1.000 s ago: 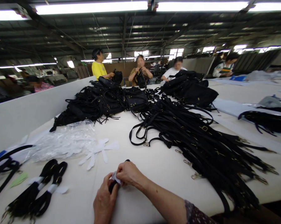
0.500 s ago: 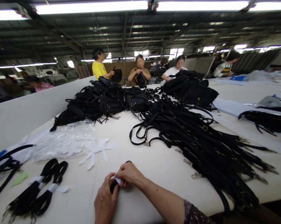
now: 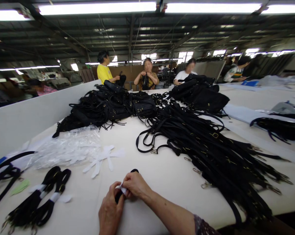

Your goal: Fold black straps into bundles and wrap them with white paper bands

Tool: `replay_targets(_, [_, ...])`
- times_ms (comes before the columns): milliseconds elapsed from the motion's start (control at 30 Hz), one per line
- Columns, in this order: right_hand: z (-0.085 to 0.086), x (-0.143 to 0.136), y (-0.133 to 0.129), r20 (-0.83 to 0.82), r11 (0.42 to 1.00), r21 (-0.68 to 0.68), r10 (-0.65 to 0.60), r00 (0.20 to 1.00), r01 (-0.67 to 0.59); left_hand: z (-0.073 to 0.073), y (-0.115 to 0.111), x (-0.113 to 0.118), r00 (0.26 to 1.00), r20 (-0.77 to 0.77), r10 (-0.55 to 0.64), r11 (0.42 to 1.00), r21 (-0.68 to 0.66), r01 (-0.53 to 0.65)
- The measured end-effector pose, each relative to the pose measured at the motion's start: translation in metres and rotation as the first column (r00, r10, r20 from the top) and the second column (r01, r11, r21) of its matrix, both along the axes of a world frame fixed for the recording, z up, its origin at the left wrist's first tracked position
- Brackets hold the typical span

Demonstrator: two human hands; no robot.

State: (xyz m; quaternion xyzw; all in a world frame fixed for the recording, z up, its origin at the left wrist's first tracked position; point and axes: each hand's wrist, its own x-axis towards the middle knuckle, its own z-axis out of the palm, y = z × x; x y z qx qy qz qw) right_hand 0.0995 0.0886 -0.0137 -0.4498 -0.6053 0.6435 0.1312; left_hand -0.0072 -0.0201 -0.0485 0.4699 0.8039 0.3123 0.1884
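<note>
a broad off-white surface [image 3: 162, 173], heaped with black bags [image 3: 118, 109] and clip-ended straps [image 3: 206, 143], lies under fluorescent tubes [image 3: 97, 8] in a workshop. any lettering on the bags is too small to read. near the front, the left hand [image 3: 110, 209] has its fingers clenched on a folded black strap [image 3: 118, 195]; the right hand's [image 3: 135, 184] pinch a white strip [image 3: 123, 189] against it. since half a second ago, the white-shirted co-worker [image 3: 183, 76] has shifted rightward.
</note>
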Motion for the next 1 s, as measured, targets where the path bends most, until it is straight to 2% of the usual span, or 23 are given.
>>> replay_targets(233, [-0.001,0.002,-0.001,0.002,0.998,0.056,0.027,1.000,-0.027,0.000,0.001,-0.001,0.999,0.032,0.002,1.000,-0.018,-0.001])
replay_targets(433, [0.010,0.004,0.001,0.162,0.954,0.263,0.105,0.981,-0.145,0.001,0.001,-0.001,0.998,0.056,-0.006,1.000,0.009,0.005])
replay_targets(600, [0.015,0.000,0.005,0.207,0.949,0.254,0.133,0.969,-0.185,0.000,0.001,-0.001,0.998,0.056,-0.006,1.000,0.010,0.005])
replay_targets(800, [0.025,0.006,0.009,0.214,0.933,0.225,0.235,0.948,-0.282,-0.002,0.001,-0.001,1.000,0.020,-0.015,1.000,0.003,0.015])
replay_targets(1000, [0.035,-0.003,0.014,0.269,0.906,0.169,0.336,0.903,-0.388,-0.002,0.000,-0.001,1.000,-0.028,-0.007,1.000,-0.018,0.007])
